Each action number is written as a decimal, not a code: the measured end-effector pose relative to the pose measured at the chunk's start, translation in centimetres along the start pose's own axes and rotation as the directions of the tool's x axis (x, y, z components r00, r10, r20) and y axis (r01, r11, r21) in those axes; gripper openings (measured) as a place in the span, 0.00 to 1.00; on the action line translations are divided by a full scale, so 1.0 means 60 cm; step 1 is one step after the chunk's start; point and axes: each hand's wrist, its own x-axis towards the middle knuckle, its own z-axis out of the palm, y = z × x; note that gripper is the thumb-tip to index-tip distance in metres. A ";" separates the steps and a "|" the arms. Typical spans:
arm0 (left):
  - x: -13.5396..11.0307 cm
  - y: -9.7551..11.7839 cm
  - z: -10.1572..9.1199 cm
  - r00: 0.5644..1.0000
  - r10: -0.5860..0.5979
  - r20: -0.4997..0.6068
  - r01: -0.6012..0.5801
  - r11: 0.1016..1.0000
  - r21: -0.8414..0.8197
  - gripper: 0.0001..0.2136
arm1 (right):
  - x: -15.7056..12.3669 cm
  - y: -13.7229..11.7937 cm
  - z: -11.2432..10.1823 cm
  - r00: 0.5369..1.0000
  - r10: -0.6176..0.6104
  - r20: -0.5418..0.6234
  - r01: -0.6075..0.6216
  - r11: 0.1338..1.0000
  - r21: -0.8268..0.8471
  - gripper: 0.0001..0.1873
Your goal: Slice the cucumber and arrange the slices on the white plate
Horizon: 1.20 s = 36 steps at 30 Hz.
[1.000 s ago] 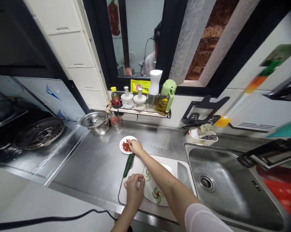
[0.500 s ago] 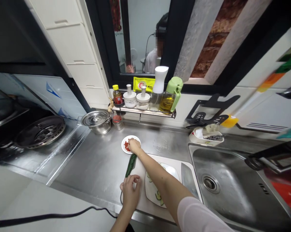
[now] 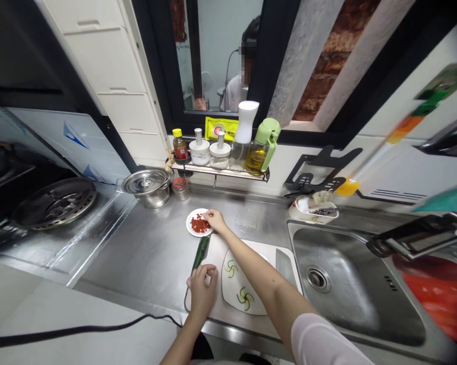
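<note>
My right hand [image 3: 215, 220] is at the right rim of a small white plate [image 3: 189, 228] of goji berries [image 3: 199, 224]. Its fingertips are pinched together; anything between them is too small to make out. Over the left part of the cutting board [image 3: 213, 249], my left hand [image 3: 202, 285] hovers loosely curled, with a gap between thumb and fingers and nothing visible in it. Just beyond it lies a dark green cucumber [image 3: 201, 251]. Under my right forearm is a white serving plate [image 3: 231, 298] with cucumber slices [image 3: 245, 299] in pinwheels; the nearer one has a red centre.
Right of the serving plate, a knife blade [image 3: 285, 266] lies on the board. The sink [image 3: 350, 299] is at the right. A lidded steel pot [image 3: 147, 187] and a red-lidded jar [image 3: 181, 188] stand behind. Seasonings line a wall shelf [image 3: 221, 170]. A person [image 3: 234, 94] shows through the window.
My right hand has drawn back from over the goji berries to the plate's right rim. The pinwheels on the serving plate are more exposed. My left hand stays near the cucumber.
</note>
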 end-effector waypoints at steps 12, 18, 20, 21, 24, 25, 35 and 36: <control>0.036 0.061 -0.015 0.993 0.029 -0.113 -0.048 0.984 -0.174 0.17 | -0.205 -0.006 -0.109 0.962 0.016 0.272 -0.139 0.888 0.439 0.21; 0.009 0.088 -0.005 0.985 0.171 -0.010 -0.171 0.982 -0.082 0.13 | -0.290 0.012 -0.162 0.935 -0.080 0.345 -0.047 0.938 0.342 0.22; -0.009 0.090 0.003 0.979 0.203 0.017 -0.202 0.978 -0.060 0.11 | -0.314 0.025 -0.175 0.936 -0.084 0.343 -0.041 0.939 0.341 0.22; -0.017 0.090 0.007 0.976 0.214 0.032 -0.212 0.976 -0.054 0.10 | -0.325 0.032 -0.180 0.937 -0.070 0.341 -0.052 0.941 0.334 0.22; -0.037 0.088 0.014 0.972 0.220 0.085 -0.218 0.975 -0.037 0.09 | -0.354 0.050 -0.188 0.946 -0.005 0.323 -0.101 0.946 0.308 0.21; -0.041 0.087 0.015 0.970 0.219 0.102 -0.217 0.976 -0.031 0.08 | -0.361 0.055 -0.190 0.950 0.012 0.312 -0.112 0.946 0.305 0.21; -0.028 0.080 0.008 0.963 0.243 0.116 -0.243 0.970 -0.015 0.07 | -0.360 0.051 -0.187 0.970 -0.032 0.240 -0.039 0.958 0.285 0.16; -0.024 0.079 0.007 0.964 0.240 0.114 -0.240 0.971 -0.015 0.07 | -0.356 0.049 -0.185 0.970 -0.052 0.239 -0.019 0.958 0.285 0.16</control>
